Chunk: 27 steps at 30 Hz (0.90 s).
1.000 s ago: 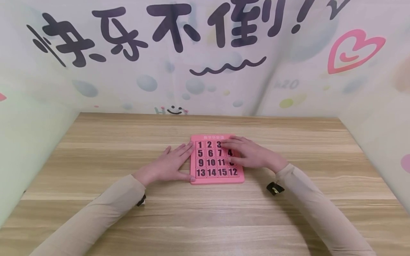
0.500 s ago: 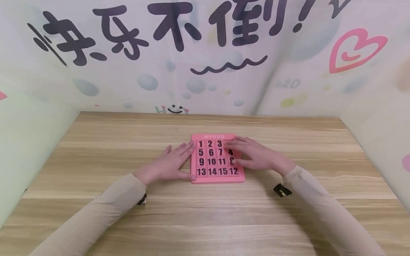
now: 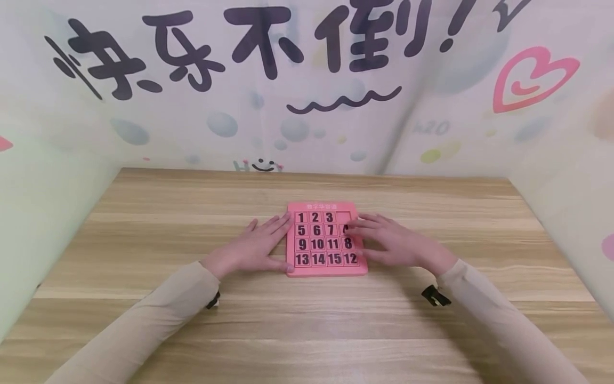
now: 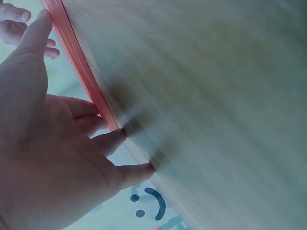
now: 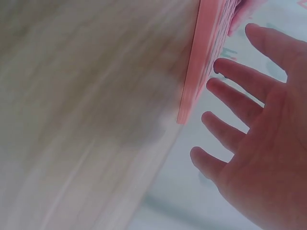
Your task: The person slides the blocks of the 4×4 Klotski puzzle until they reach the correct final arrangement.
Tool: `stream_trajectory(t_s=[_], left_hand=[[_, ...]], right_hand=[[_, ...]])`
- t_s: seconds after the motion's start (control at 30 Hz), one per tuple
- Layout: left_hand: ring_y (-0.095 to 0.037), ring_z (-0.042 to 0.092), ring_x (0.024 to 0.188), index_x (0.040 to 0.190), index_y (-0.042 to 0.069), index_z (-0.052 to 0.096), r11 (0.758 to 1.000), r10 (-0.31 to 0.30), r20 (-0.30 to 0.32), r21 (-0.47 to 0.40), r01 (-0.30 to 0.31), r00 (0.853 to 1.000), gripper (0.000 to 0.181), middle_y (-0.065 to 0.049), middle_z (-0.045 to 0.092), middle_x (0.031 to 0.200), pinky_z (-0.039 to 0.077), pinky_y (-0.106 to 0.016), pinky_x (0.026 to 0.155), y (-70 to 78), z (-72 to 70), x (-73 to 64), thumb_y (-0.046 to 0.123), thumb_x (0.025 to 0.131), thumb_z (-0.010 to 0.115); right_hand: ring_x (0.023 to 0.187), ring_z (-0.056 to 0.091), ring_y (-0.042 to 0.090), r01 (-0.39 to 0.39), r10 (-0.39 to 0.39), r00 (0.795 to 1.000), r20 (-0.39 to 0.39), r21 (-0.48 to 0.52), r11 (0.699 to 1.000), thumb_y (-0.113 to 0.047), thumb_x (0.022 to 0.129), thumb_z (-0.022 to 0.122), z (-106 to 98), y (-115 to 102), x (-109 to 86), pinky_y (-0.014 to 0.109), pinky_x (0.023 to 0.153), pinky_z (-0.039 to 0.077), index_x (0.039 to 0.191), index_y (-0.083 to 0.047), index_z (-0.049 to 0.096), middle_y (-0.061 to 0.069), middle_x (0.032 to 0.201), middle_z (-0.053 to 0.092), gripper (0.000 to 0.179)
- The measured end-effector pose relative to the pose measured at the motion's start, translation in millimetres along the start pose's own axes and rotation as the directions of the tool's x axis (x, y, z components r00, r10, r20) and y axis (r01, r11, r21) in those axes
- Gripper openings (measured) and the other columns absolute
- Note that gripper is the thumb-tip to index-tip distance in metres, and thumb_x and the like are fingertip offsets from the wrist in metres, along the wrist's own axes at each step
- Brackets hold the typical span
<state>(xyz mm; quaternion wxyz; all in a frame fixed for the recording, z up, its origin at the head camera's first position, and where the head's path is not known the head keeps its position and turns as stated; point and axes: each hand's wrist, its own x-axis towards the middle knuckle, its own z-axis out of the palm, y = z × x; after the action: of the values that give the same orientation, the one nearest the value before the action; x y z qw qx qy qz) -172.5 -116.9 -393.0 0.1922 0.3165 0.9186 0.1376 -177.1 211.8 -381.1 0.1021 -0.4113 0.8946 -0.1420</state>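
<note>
A pink sliding number puzzle lies flat on the wooden table, its tiles marked 1 to 15. The top right cell shows bare pink base, with the 4 tile partly hidden by fingers just below it. My left hand rests along the puzzle's left side, fingers spread; its thumb touches the lower left corner. In the left wrist view, that hand's fingertips meet the pink frame and the table. My right hand is over the right edge, fingers apart and nearly straight. The right wrist view shows this hand holding nothing, beside the frame.
The wooden table stretches around the puzzle on all sides. White printed walls with large black characters and a pink heart enclose it at the back and sides. A black device sits at the right wrist.
My right hand has drawn back to the right across the tiles, uncovering the top right cell and the 8 tile. The left hand stays put at the left edge.
</note>
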Motion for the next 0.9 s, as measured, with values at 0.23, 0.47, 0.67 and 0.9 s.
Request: stream_trajectory(t_s=[0.23,0.47,0.67,0.9], left_hand=[[-0.032,0.005,0.145,0.154,0.005,0.01,1.0,-0.002,0.0,0.007,0.002,1.0,0.103,-0.008,0.001,0.16,0.0,-0.059,0.113,0.0,0.7,-0.2,0.063,0.085,0.059],[-0.032,0.005,0.145,0.154,0.005,0.01,1.0,-0.002,-0.003,0.005,0.002,1.0,0.103,-0.008,0.001,0.16,0.0,-0.058,0.113,1.2,0.1,0.4,0.063,0.084,0.059],[-0.032,0.006,0.145,0.154,0.004,0.01,1.0,0.004,-0.001,0.013,-0.004,1.0,0.103,-0.008,0.002,0.16,0.001,-0.059,0.113,0.7,0.7,0.5,0.063,0.085,0.058],[-0.031,0.005,0.145,0.154,0.006,0.009,1.0,-0.002,-0.001,0.004,0.002,1.0,0.104,-0.007,0.0,0.16,0.0,-0.058,0.113,-1.0,2.1,1.9,0.064,0.084,0.059]], right_hand=[[0.138,0.028,0.042,-0.016,0.016,1.0,-0.004,0.019,1.0,-0.031,0.095,0.06,1.2,0.3,-5.9,0.06,0.112,0.019,0.14,-0.003,0.05,0.014,0.145,0.046,0.054],[0.138,0.029,0.042,-0.024,0.024,1.0,-0.015,0.024,0.999,-0.03,0.094,0.061,3.7,2.0,-6.1,0.06,0.111,0.021,0.139,-0.003,0.051,0.015,0.144,0.046,0.053],[0.136,0.031,0.043,-0.011,0.012,0.999,-0.034,0.015,1.0,-0.029,0.095,0.061,5.2,4.3,-5.0,0.059,0.111,0.023,0.139,-0.002,0.051,0.017,0.144,0.046,0.052],[0.137,0.029,0.043,-0.024,0.025,0.999,-0.04,0.007,1.0,-0.027,0.096,0.06,6.6,8.0,-2.2,0.058,0.112,0.022,0.14,-0.003,0.05,0.017,0.145,0.045,0.051]])
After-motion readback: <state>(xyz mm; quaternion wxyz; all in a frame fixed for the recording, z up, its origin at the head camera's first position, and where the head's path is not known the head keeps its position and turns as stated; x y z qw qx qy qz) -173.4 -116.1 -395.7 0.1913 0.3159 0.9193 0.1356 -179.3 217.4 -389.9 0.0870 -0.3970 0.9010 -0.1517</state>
